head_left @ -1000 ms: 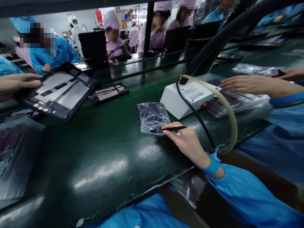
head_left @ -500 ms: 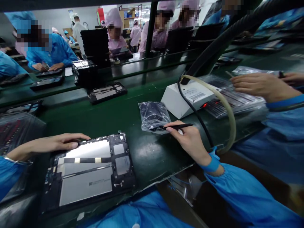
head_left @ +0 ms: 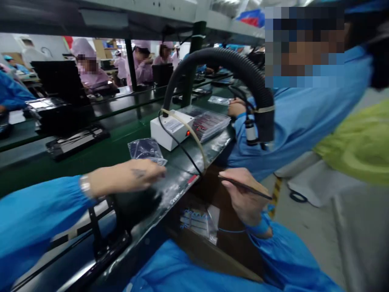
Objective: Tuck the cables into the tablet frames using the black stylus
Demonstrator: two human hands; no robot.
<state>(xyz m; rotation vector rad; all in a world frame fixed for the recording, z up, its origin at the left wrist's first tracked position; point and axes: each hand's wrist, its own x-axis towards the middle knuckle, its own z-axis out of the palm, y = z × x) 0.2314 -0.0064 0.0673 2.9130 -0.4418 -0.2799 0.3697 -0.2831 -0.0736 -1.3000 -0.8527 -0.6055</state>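
Counter (head_left: 118, 154) is edged by a dark tablet frame (head_left: 105, 243), under the left sleeve (head_left: 36, 215). The left hand (head_left: 130, 178) is stretched flat, gripping nothing, just beside a plastic bag (head_left: 145, 149). A thin black stick (head_left: 246, 187) is pinched in the right hand (head_left: 243, 200), off the counter.

Bright, even light from above makes white glare on the green belt (head_left: 176, 184), motion blur smears the left hand (head_left: 130, 178) while the right hand (head_left: 243, 198) with its black tool (head_left: 246, 187) looks sharper, and the wide lens stretches the edges.
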